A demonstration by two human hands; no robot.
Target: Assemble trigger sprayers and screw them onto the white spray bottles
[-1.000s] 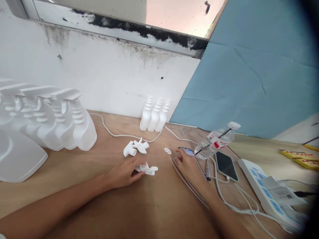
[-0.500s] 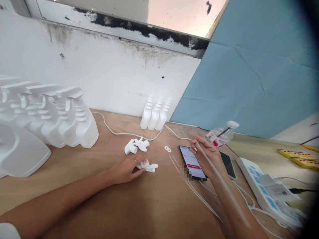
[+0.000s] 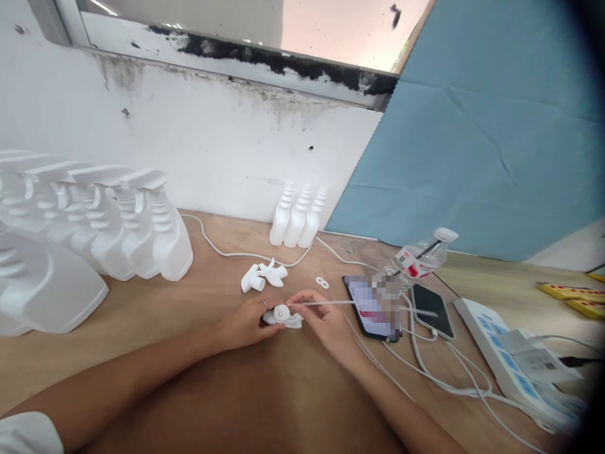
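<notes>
My left hand point(image 3: 246, 325) grips a white spray trigger head point(image 3: 282, 313) just above the wooden table, its round collar facing up toward me. Close beside it, my right hand point(image 3: 326, 321) pinches one end of a thin white dip tube point(image 3: 340, 302). The tube's end is near the collar; whether it touches is hard to tell. Its far end stretches right over the phone and is blurred. Two more spray heads point(image 3: 265, 274) lie just beyond my left hand. Small white washers point(image 3: 322, 282) rest past my right hand, and more thin tubes point(image 3: 378, 362) lie under my right forearm.
Several white spray bottles point(image 3: 172, 249) stand at the left, with three smaller ones point(image 3: 295, 221) against the wall. A lit phone point(image 3: 366, 302), a dark phone point(image 3: 432, 309), a plastic drink bottle point(image 3: 423, 255), a power strip point(image 3: 496, 353) and loose cables occupy the right side.
My right hand has come left and down from above the phone to the spray head, bringing the tube along. The spray head in my left hand has turned so its collar faces up.
</notes>
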